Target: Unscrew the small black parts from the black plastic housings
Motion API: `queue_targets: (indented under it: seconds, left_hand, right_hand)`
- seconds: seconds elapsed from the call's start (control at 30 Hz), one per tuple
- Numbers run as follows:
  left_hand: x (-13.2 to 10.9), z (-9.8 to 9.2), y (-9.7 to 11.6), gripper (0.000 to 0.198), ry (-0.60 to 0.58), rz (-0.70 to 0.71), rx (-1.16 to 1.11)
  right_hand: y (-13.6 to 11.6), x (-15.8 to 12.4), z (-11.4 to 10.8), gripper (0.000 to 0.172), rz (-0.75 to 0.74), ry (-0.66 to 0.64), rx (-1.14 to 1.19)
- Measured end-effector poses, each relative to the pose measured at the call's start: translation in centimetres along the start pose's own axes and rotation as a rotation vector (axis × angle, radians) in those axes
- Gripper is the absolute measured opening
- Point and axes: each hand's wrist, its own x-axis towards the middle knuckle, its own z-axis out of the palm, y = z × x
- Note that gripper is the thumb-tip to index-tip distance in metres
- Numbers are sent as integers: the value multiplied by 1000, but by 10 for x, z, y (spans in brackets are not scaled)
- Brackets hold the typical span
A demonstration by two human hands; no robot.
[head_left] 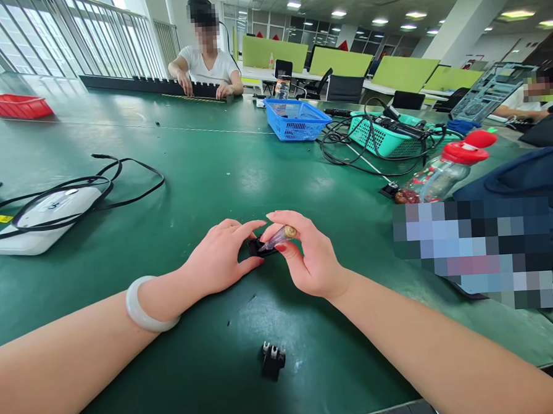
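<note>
My left hand (221,253), with a pale bangle (145,305) on its wrist, pinches a small black block (255,247) against the green table (211,371). Between the fingers of my right hand (313,254) is a short screwdriver (280,236) with a clear purplish handle and a yellowish end. It leans down to the left, onto the black block. My fingers partly cover the block, and the screwdriver's tip cannot be made out. Nearer to me lies a black part with several metal terminals (273,360), apart from both hands.
To the left, black cable loops over a white device (49,213). A red tray (16,106), a blue basket (297,119) and a green basket (384,133) with cables stand farther back. On the right lies a red-capped bottle (441,173). A person (208,68) works across the table.
</note>
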Motion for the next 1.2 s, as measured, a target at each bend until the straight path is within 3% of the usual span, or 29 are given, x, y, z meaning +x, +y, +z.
queue_targets:
  seconds: [0.2,0.33,0.47,0.63,0.87,1.03,1.2]
  left_hand:
    - [0,-1,0,43,4,16,-1]
    - [-1,0,-2,44,14,16,-11]
    - [-1,0,-2,51,11,15,-11]
    - [0,0,-2,59,11,-11,-4]
    - [0,-2,-1,62,6,-20,-14]
    - [0,-2,-1,61,17,-20,-18]
    - [-1,-2,1,54,26,-40,-75]
  right_hand:
    - [-1,1,0,49,14,-22,11]
    - [0,2,0,32,78,-28,-56]
    - [1,1,-1,22,76,88,-69]
    - [4,-3,-3,31,-5,233,6]
    - [13,-6,2,35,117,219,72]
    - [12,-4,2,32,172,150,27]
    - [12,0,-1,26,312,176,23]
